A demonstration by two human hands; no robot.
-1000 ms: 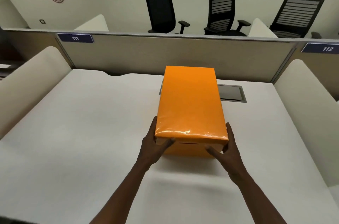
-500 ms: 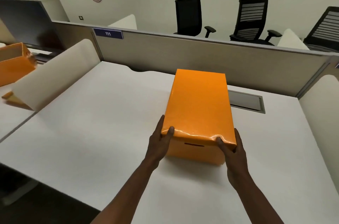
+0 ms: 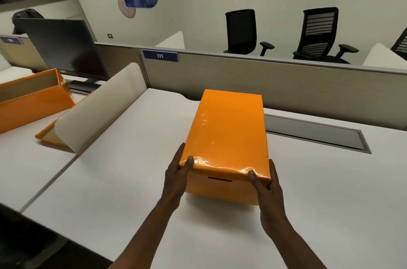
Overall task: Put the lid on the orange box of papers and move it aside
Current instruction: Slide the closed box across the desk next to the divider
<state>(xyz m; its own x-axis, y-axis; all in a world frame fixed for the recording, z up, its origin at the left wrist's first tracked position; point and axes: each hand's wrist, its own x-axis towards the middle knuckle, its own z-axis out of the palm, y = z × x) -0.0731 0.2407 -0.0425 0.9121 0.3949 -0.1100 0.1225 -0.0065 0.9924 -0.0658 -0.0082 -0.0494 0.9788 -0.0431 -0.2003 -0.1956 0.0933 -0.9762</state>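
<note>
The orange box (image 3: 222, 189) stands on the white desk (image 3: 123, 191) with its glossy orange lid (image 3: 229, 130) closed over it. The papers inside are hidden. My left hand (image 3: 177, 175) grips the near left corner, thumb on the lid's front edge. My right hand (image 3: 267, 189) grips the near right corner in the same way. The box's long side points away from me toward the partition.
A curved white divider (image 3: 99, 110) separates this desk from the left one, where an open orange box (image 3: 33, 101), a flat orange lid (image 3: 49, 136) and a dark monitor (image 3: 63, 50) stand. A grey partition (image 3: 286, 86) and a cable tray (image 3: 312, 132) lie behind. Black chairs (image 3: 242, 33) stand beyond.
My view has swung to the left, bringing the neighbouring desk, the open orange box and the monitor into sight. Both hands stay clamped on the box's near corners.
</note>
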